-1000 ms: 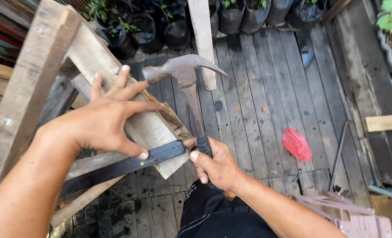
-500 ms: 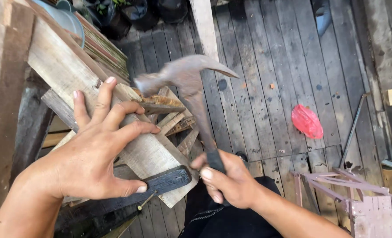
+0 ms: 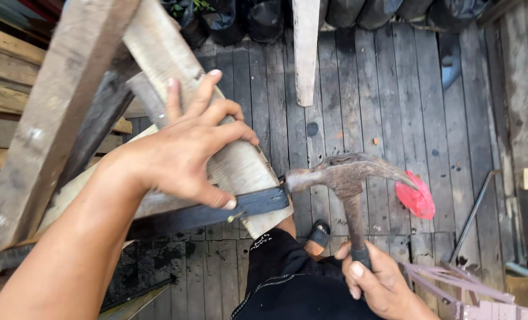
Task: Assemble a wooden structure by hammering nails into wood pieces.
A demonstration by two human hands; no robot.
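My left hand (image 3: 184,151) lies flat on a pale weathered plank (image 3: 240,169), thumb pressing a dark flat bar (image 3: 216,213) that runs under the plank's lower end. In my right hand (image 3: 376,281) I grip the handle of a rusty claw hammer (image 3: 347,178). Its striking face sits right at the end of the dark bar, its claw points right. My dark trousers (image 3: 293,284) and a sandalled foot (image 3: 320,234) show below.
A thick wooden beam (image 3: 56,112) slants at left over stacked boards (image 3: 3,101). A pale board (image 3: 305,47) stands upright at top. On the grey deck (image 3: 388,101) lies a red object (image 3: 417,198). Black plant bags (image 3: 246,18) line the back; a pinkish wooden frame (image 3: 459,284) sits lower right.
The hammer head has come down and to the right, from above the plank to the end of the dark bar. My left hand has stayed on the plank.
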